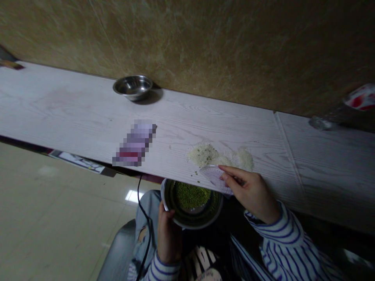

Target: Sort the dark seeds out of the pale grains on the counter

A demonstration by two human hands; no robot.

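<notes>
My left hand [170,232] is closed on the rim of a metal bowl [191,225], which sits low against the counter's front edge above my lap. Small green beans [191,194], like mung beans, lie inside it. Between the thumb and fingers of my right hand [252,191] is a thin, clear, round plastic lid [211,173], tilted at the counter edge. Just beyond the lid, a pile of white rice grains [202,154] has green beans mixed in. More plain rice [244,159] lies to its right. A few loose beans rest near the edge.
A small steel bowl [133,88] stands by the wall on the pale wooden counter [73,105]. A phone-like blurred item [136,144] lies left of the rice. At the right lies a clear plastic bottle [340,113]. A black cable [143,210] hangs beside my leg.
</notes>
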